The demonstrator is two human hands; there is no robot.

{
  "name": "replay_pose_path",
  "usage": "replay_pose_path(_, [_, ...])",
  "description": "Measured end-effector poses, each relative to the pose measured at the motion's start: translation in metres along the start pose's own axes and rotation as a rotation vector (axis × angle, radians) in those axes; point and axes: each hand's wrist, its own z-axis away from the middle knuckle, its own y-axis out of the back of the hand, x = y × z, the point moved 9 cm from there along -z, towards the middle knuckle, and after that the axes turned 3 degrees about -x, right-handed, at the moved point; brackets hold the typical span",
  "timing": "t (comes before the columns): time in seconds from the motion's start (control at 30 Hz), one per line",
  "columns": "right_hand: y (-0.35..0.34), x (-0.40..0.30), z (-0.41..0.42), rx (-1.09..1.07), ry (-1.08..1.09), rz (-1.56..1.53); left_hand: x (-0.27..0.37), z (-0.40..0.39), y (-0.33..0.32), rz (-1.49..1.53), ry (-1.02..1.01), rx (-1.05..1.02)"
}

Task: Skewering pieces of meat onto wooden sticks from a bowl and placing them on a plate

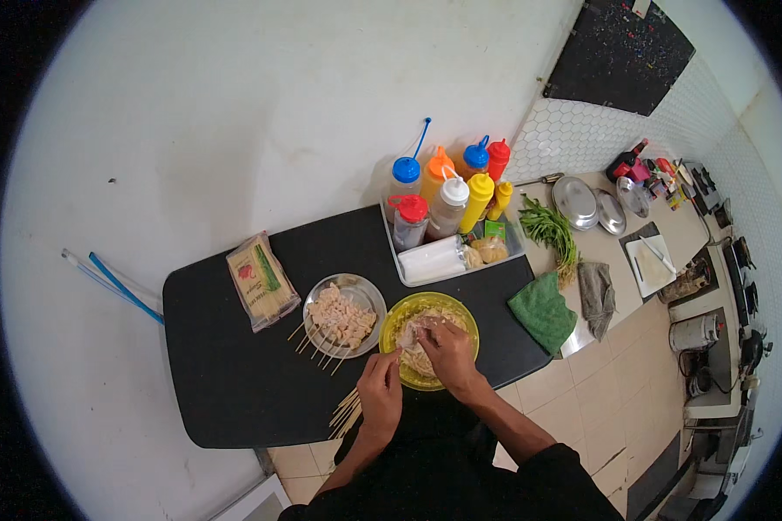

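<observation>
Over the yellow plastic bowl (467,312), my right hand (448,352) has its fingertips drawn together at a pale, glossy piece (408,334), seemingly raw meat. Pale food (419,362), apparently cut raw meat, fills the bowl. My left hand (381,385) is at the bowl's near left rim, fingers bent and thumb against them; anything thin between them is too small to make out. Bare bamboo skewers (344,417) lie beside that wrist at the table's front edge. A round metal plate (369,294) to the left carries several skewers of raw meat (340,316), sticks pointing towards me.
A packet of bamboo skewers (263,281) lies left on the black table (234,384). Behind the bowl, a clear plastic tray (423,281) holds several squeeze bottles (448,202) and a white roll (432,259). Right are a green cloth (544,312), leafy greens (550,228) and a knife on a cutting board (651,266).
</observation>
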Motion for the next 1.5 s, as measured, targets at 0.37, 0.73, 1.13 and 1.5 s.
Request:
replay_pose_path(0.37, [-0.034, 0.061, 0.014, 0.133, -0.513, -0.621, -0.013, -0.006, -0.016, 0.102, 0.058, 0.067])
replay_pose_path(0.73, [-0.001, 0.024, 0.005, 0.104, -0.201, -0.109, -0.027, -0.004, -0.009, 0.215, 0.130, 0.092])
replay_pose_path(1.13, [0.004, 0.035, -0.022, -0.148, -0.246, -0.321, -0.023, 0.002, -0.004, 0.176, 0.040, -0.004])
replay_pose_path(1.5, [-0.033, 0.045, 0.003, -0.604, -0.716, -1.311, -0.006, -0.005, 0.005, 0.186, -0.038, -0.074])
